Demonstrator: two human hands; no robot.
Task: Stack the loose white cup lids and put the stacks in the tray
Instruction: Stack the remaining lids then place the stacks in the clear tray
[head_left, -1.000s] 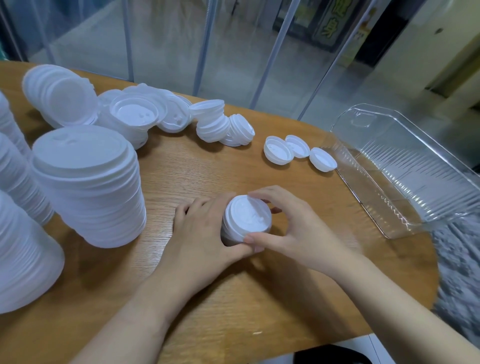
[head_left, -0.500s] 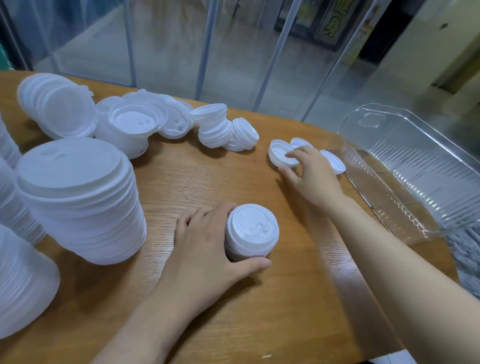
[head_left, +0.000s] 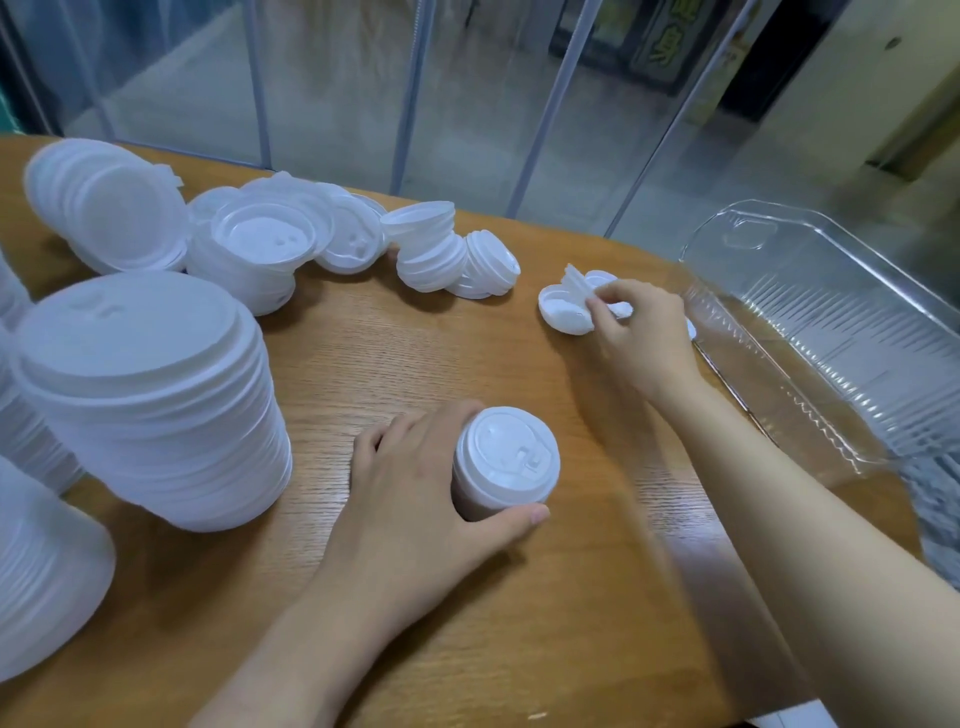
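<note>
White plastic is everywhere on my wooden bench (head_left: 467, 649). My left hand (head_left: 415, 499) is curled round a small stack of lids (head_left: 504, 462) that stands upright near the middle of the bench, thumb on the near side and fingers round the far side, with the top lid's sip hole facing up. My right hand (head_left: 641, 332) reaches out past it to the far right, where three loose lids lie close together near the bench's back edge. Its fingertips pinch one loose lid (head_left: 576, 283) and tilt it up on edge, above an upturned lid (head_left: 563, 312) that lies flat just to the left of my fingers; another lid (head_left: 602, 278) shows behind them, partly hidden by my hand. Just to the right of that hand sits the clear plastic tray (head_left: 831, 332), angled along the bench's right edge, and I see no lids inside it. Further left along the back, a few short stacks of small lids (head_left: 447, 254) lean against each other, some tipped on their sides. Beyond them is a heap of wider lids (head_left: 260, 249), one upside down on top, and a leaning stack of flat lids (head_left: 109, 208) at the far left. Close to my left forearm stands a tall stack of large lids (head_left: 150, 395), with more stacks cut off by the left border.
</note>
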